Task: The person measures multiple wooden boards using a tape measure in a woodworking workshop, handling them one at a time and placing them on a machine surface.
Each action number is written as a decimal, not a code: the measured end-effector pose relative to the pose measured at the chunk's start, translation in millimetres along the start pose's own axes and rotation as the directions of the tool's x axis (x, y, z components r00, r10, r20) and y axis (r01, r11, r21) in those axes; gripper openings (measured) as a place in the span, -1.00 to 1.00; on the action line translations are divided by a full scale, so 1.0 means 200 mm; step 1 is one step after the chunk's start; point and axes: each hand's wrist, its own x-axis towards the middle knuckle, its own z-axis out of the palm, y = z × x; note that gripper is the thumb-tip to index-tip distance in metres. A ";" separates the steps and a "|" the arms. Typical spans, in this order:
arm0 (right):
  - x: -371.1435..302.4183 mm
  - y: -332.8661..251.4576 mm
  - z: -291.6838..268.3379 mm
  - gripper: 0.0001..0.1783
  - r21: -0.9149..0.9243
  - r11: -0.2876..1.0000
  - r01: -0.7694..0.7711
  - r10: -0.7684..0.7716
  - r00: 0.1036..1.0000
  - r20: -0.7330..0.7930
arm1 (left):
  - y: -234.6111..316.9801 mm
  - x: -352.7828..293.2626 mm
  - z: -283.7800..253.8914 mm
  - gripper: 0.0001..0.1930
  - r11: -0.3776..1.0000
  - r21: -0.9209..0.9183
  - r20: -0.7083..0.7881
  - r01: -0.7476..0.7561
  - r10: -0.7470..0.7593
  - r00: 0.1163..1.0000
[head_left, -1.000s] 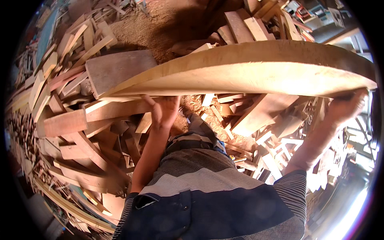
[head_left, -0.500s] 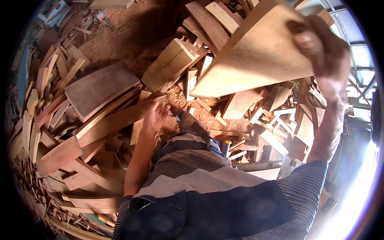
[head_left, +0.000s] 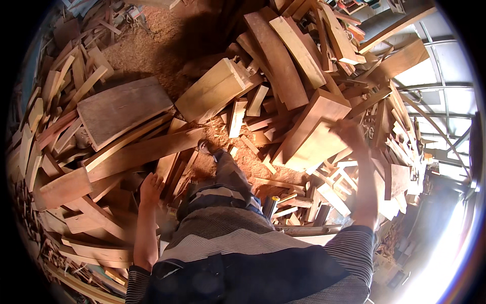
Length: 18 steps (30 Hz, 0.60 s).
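My right hand [head_left: 349, 136] is at the right edge of a thick pale wooden block [head_left: 314, 144], which rests tilted on the woodpile at centre right. That hand is smeared, so whether its fingers still grip the block cannot be told. Low on the left, my left hand [head_left: 151, 190] hangs with fingers loosely apart and nothing in it. It is nearest to a long brown plank [head_left: 147, 153] that lies slanting across other pieces. A broad dark board [head_left: 125, 109] lies beyond that plank.
Offcuts are heaped all round my legs. Another thick block [head_left: 212, 91] and a long curved board [head_left: 277, 61] lie ahead. Sawdust [head_left: 139, 48] covers the ground at the far left. A metal-framed window wall [head_left: 445, 71] stands at the right.
My right hand has come down and inward with the thick block, which now lies on the pile. The left hand has drawn back toward my left side.
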 end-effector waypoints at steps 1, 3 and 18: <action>-0.10 0.06 0.18 -0.58 -0.044 0.994 0.103 -0.103 0.995 0.011 | 0.01 -0.03 0.07 -0.56 0.999 0.032 -0.002 0.009 -0.009 1.000; -0.21 -0.01 0.42 -0.58 0.026 0.996 -0.088 0.089 0.994 -0.055 | 0.05 -0.11 0.15 -0.62 0.995 0.096 -0.035 0.012 -0.009 0.999; -0.21 0.31 0.61 -0.51 -0.292 0.806 -0.515 0.468 0.856 -0.218 | -0.03 -0.40 0.66 -0.87 0.939 0.319 0.100 0.127 -0.167 0.981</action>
